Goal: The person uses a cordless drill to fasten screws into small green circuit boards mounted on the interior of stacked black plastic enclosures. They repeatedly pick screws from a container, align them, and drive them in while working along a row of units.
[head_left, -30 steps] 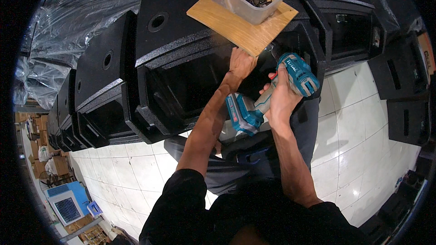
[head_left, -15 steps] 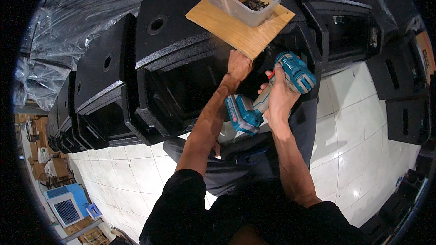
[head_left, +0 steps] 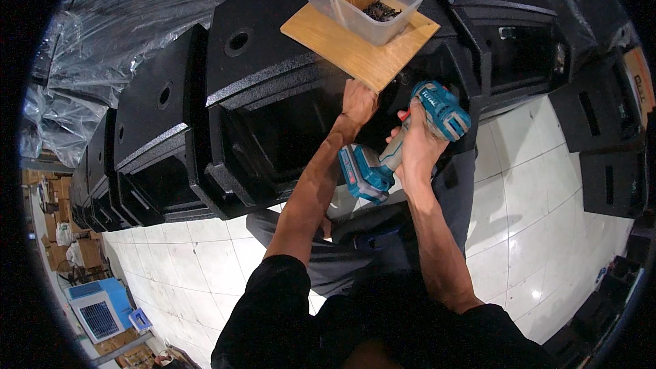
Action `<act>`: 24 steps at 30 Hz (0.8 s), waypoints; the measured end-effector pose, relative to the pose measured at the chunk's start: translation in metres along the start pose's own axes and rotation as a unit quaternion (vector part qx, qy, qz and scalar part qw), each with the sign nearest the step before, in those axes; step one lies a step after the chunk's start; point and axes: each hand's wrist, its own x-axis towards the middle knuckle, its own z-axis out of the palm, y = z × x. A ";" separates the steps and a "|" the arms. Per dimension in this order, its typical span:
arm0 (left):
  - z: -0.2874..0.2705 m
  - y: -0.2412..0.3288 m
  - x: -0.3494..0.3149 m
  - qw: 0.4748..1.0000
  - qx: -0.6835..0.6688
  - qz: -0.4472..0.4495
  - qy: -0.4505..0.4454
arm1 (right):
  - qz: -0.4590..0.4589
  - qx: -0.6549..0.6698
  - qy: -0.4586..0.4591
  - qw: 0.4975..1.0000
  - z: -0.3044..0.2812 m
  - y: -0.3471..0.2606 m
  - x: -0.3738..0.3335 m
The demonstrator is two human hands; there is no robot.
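Note:
A teal and grey cordless drill [head_left: 393, 154] is in my right hand [head_left: 420, 147], whose fingers wrap round its grip near the red trigger. Its front end points into the open front of a black speaker cabinet [head_left: 273, 123], and the tip is hidden. My left hand [head_left: 360, 104] reaches into the same opening, just below the corner of a wooden board [head_left: 328, 37]; its fingertips are out of sight. On that board, atop the cabinet, rests a clear plastic tub [head_left: 403, 10] with a wooden divider and dark screws [head_left: 380, 11] inside.
More black cabinets stand in a row to the left [head_left: 154, 102] and right [head_left: 519, 34]. Plastic sheeting [head_left: 137, 14] covers things behind. White floor tiles [head_left: 184, 266] lie beneath. Dark boxes [head_left: 608, 181] stand at the right, and a blue and white air cooler [head_left: 102, 311] at the lower left.
The view has shifted very slightly. Both hands and the drill stay in nearly the same places at the cabinet opening.

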 end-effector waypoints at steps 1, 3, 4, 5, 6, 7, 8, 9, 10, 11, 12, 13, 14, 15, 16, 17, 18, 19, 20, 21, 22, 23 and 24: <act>-0.001 -0.002 0.000 1.000 0.007 0.002 -0.013 | 0.004 0.004 0.002 1.000 0.000 -0.001 -0.001; 0.000 -0.003 0.001 0.999 -0.012 -0.021 -0.031 | 0.012 0.014 0.002 1.000 0.001 -0.004 -0.003; 0.002 -0.002 0.001 0.998 -0.038 -0.046 -0.037 | 0.012 0.015 -0.007 1.000 -0.002 -0.004 -0.004; 0.002 -0.002 0.002 0.995 -0.064 -0.070 -0.043 | 0.012 0.015 -0.018 1.000 -0.009 -0.003 -0.005; -0.002 -0.006 0.000 0.995 -0.015 -0.060 -0.081 | 0.014 0.018 -0.033 0.999 -0.012 -0.003 -0.008; -0.008 -0.008 -0.003 0.991 0.035 -0.051 -0.118 | 0.038 0.001 -0.019 0.999 -0.016 -0.007 -0.016; -0.009 -0.003 -0.003 0.984 0.072 -0.038 -0.161 | 0.023 -0.011 -0.020 0.999 -0.024 -0.014 -0.022; -0.010 0.001 0.001 0.975 0.053 -0.065 -0.208 | 0.031 -0.012 -0.028 0.999 -0.034 -0.022 -0.027; -0.015 0.007 0.001 0.975 0.075 -0.054 -0.204 | 0.039 -0.012 -0.041 0.998 -0.045 -0.027 -0.032; -0.023 0.017 -0.002 0.974 0.099 -0.042 -0.199 | 0.014 -0.053 -0.057 0.997 -0.060 -0.029 -0.034; -0.036 0.024 -0.006 0.972 0.129 -0.032 -0.192 | 0.001 -0.083 -0.072 0.994 -0.074 -0.030 -0.038; -0.050 0.033 -0.009 0.977 0.111 -0.030 -0.177 | 0.002 -0.072 -0.081 0.994 -0.086 -0.035 -0.046; -0.064 0.047 -0.011 0.970 0.119 -0.042 -0.209 | 0.002 -0.058 -0.087 0.995 -0.098 -0.041 -0.054; -0.082 0.060 -0.015 0.970 0.142 -0.004 -0.199 | -0.027 -0.125 -0.112 0.985 -0.115 -0.043 -0.055; -0.103 0.078 -0.015 0.973 0.118 -0.013 -0.197 | -0.054 -0.193 -0.140 0.970 -0.134 -0.045 -0.055; -0.115 0.087 -0.028 0.985 0.083 -0.006 -0.152 | -0.039 -0.199 -0.153 0.967 -0.148 -0.043 -0.058; -0.131 0.099 -0.029 0.988 0.014 0.029 -0.153 | -0.026 -0.204 -0.158 0.966 -0.161 -0.038 -0.059; -0.144 0.115 -0.013 0.991 -0.013 0.093 -0.094 | -0.013 -0.213 -0.161 0.964 -0.171 -0.036 -0.060; -0.158 0.136 0.004 0.987 -0.039 0.154 -0.035 | 0.006 -0.209 -0.174 0.962 -0.181 -0.036 -0.059; -0.176 0.150 0.029 0.985 -0.047 0.166 -0.004 | 0.023 -0.206 -0.186 0.961 -0.189 -0.038 -0.059; -0.192 0.157 0.058 0.982 -0.061 0.179 0.027 | 0.038 -0.204 -0.194 0.959 -0.195 -0.041 -0.060; -0.200 0.157 0.087 0.988 -0.049 0.142 0.047 | 0.050 -0.191 -0.190 0.962 -0.198 -0.043 -0.059; -0.210 0.153 0.119 0.992 -0.028 0.101 0.065 | 0.039 -0.189 -0.194 0.962 -0.200 -0.045 -0.059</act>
